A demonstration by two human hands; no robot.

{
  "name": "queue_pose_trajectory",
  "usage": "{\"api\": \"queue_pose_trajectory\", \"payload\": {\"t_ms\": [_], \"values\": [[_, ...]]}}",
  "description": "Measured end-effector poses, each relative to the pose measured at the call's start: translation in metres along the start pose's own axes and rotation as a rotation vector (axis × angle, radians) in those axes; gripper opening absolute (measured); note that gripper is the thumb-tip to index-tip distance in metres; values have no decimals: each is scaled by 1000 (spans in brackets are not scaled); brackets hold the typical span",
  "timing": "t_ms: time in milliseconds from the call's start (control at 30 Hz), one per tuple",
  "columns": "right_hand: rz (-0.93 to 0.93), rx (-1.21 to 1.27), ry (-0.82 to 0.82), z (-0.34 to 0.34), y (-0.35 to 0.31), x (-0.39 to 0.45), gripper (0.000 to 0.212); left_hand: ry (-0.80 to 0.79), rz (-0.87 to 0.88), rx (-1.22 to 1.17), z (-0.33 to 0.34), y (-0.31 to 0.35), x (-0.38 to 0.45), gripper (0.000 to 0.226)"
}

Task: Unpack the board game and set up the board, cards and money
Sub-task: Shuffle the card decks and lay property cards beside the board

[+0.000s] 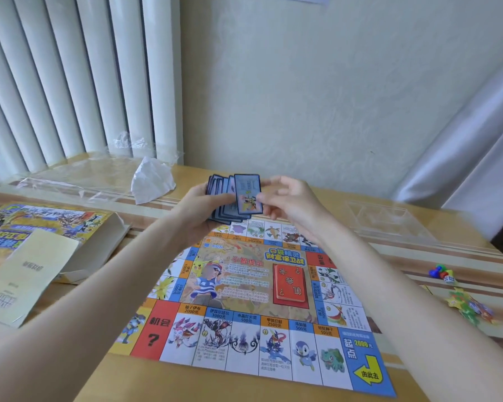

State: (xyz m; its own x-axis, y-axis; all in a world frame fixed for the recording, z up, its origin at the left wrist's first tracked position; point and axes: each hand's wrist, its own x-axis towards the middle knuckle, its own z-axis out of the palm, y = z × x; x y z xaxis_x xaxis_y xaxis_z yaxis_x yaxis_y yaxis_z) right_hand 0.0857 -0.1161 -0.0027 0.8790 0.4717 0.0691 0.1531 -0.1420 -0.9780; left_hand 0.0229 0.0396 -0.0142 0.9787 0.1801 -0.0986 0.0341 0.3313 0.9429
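From the head view, the board [262, 300] lies unfolded on the bench [215, 384] at lower centre, a red card deck [290, 282] on its marked space. Above it, at frame centre, the left hand [199, 210] grips a fanned stack of blue cards [219, 198], while the right hand [285, 200] pinches the front card [248, 194], likely to sort or count. At left the opened box [55, 227] holds nothing I can make out; a clear tray [386, 220] at right looks empty.

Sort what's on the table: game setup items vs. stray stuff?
Job: board; card stack in left hand; single card pinched by right hand; dice and pawns; game box; booklet.

Lying about: plastic wrap; crumpled tissue; clear tray.
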Motion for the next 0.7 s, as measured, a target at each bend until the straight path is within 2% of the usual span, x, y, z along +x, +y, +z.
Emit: {"api": "queue_pose_trajectory", "payload": {"t_ms": [100,167,333,433,600,700], "values": [[-120,-74,-51,7,-19,3,46,20,77,91,-1,20,-1,13],[-170,-124,-74,11,-27,2,53,25,114,128,-3,29,-4,14],[-187,-169,-18,12,-28,-4,45,-22,88,129,-18,32,-16,12],[-153,-133,-13,10,-23,-11,46,-23,73,164,-31,34,-24,21],[-91,-149,-24,13,-15,-16,47,58,86,166,-48,38,-42,18],[-55,-240,-106,22,-13,-14,47,143,77,182,-63,35,-46,16]]}}
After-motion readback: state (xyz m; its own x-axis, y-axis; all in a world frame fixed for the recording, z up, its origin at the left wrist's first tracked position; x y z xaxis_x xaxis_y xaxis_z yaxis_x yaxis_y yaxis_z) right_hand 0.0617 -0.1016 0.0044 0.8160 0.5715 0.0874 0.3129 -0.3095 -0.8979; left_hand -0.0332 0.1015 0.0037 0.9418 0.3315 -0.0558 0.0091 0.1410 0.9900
